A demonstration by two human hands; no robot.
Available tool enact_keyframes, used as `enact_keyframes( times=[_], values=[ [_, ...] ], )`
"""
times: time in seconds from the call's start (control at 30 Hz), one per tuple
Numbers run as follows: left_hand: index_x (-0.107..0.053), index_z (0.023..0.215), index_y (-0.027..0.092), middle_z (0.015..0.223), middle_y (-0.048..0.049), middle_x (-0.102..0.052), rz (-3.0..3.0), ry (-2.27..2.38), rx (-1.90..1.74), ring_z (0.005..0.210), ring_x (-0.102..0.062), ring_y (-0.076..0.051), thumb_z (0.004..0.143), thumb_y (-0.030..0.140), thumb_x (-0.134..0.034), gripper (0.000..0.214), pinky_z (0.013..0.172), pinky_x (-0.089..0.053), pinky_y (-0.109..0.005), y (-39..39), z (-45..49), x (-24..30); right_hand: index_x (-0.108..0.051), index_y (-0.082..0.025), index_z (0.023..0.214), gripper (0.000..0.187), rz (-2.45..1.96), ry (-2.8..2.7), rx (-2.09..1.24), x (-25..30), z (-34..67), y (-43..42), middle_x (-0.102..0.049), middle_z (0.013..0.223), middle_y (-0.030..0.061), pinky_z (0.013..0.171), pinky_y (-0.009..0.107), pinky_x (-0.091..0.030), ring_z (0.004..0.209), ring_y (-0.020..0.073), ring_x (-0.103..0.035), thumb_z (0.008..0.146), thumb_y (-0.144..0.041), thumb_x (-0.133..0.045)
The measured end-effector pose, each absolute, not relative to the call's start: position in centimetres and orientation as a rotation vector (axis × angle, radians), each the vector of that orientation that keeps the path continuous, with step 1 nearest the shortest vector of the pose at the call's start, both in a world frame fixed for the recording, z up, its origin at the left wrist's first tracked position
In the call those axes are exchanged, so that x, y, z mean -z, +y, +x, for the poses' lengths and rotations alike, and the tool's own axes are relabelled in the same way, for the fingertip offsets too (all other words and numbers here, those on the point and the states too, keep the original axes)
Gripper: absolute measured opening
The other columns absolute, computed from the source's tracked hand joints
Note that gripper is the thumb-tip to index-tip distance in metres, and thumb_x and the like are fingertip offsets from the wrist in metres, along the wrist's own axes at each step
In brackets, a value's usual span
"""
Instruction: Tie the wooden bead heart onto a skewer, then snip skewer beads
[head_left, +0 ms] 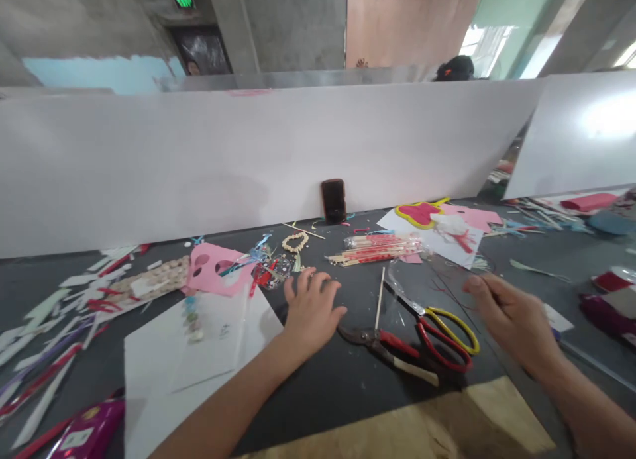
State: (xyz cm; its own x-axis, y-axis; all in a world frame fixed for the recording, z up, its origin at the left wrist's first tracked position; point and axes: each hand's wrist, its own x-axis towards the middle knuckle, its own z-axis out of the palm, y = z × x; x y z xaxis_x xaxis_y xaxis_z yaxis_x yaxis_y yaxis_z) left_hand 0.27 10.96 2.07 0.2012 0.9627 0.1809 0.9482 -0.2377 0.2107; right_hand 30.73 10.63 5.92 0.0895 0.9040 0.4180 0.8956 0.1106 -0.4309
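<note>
My left hand (pixel 311 311) reaches over the dark table with its fingers spread and nothing in them. Just left of it lies a clear bag of beads (pixel 273 272). A bracelet of pale beads (pixel 295 242) is beyond the fingertips. My right hand (pixel 517 320) is closed in a pinch, thumb against the curled fingers; what it holds, if anything, is too small to make out. Thin dark red thread (pixel 447 289) trails on the table close to those fingertips. Between my hands lie scissors (pixel 422 311) with red and yellow handles and open pruning shears (pixel 382 343).
A phone (pixel 333 201) leans on the white partition (pixel 199 161). Bagged sticks (pixel 372 248), pink foam sheets (pixel 218 268), and white paper (pixel 149 359) surround the hands. Brown paper (pixel 422 426) lies at the front edge. A purple device (pixel 89 429) sits front left.
</note>
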Motion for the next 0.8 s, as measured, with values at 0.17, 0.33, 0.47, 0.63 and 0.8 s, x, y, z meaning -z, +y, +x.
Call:
enact_keyframes(
  times=[0.17,0.33,0.47,0.63,0.8],
  values=[
    [-0.069,0.086,0.022,0.110,-0.0084,-0.060,2.418,1.765,-0.333,0.119,-0.034,-0.031,0.082,0.042,-0.052,0.026,0.100,-0.015,-0.060,11.9,7.2,-0.6,-0.059,-0.019,0.092,0.031,-1.691,-1.790,0.028,-1.5,31.0,7.8,-0.064,0.071,0.0054,0.056,0.028,-0.043,0.059,0.0173,-0.059,0.090,-0.038,-0.034],
    [-0.072,0.080,0.017,0.100,-0.0152,-0.064,2.350,1.831,-0.272,0.107,-0.042,-0.033,0.075,0.025,-0.054,0.020,0.094,-0.021,-0.061,12.9,10.5,0.9,-0.060,-0.024,0.105,0.022,-1.377,-2.059,0.086,2.0,29.1,5.1,-0.061,0.105,0.0091,0.085,0.040,-0.045,0.099,0.0235,-0.054,0.087,-0.027,-0.047],
    [-0.071,0.072,0.016,0.089,-0.0140,-0.066,2.290,1.894,-0.352,0.097,-0.050,-0.031,0.071,0.016,-0.051,0.020,0.088,-0.029,-0.057,13.1,10.3,1.1,-0.061,-0.025,0.104,0.022,-1.364,-2.154,0.063,3.4,28.3,3.9,-0.058,0.112,0.0089,0.089,0.045,-0.044,0.108,0.0267,-0.048,0.084,-0.025,-0.053],
    [-0.068,0.071,0.018,0.086,-0.0090,-0.067,2.108,2.015,-0.607,0.092,-0.055,-0.026,0.080,0.022,-0.044,0.026,0.087,-0.034,-0.048,13.8,8.0,0.1,-0.063,-0.021,0.103,0.023,-1.362,-2.177,0.101,2.3,29.1,5.4,-0.058,0.111,0.0101,0.090,0.043,-0.042,0.107,0.0255,-0.047,0.087,-0.022,-0.047],
    [-0.066,0.087,0.017,0.083,-0.0046,-0.067,1.906,1.966,-0.838,0.080,-0.060,-0.017,0.086,0.029,-0.038,0.030,0.074,-0.044,-0.028,12.2,3.3,-0.6,-0.065,-0.020,0.102,0.027,-1.512,-2.296,0.100,0.8,29.2,7.2,-0.063,0.104,0.0086,0.087,0.035,-0.041,0.098,0.0218,-0.049,0.091,-0.021,-0.041]
  ],
)
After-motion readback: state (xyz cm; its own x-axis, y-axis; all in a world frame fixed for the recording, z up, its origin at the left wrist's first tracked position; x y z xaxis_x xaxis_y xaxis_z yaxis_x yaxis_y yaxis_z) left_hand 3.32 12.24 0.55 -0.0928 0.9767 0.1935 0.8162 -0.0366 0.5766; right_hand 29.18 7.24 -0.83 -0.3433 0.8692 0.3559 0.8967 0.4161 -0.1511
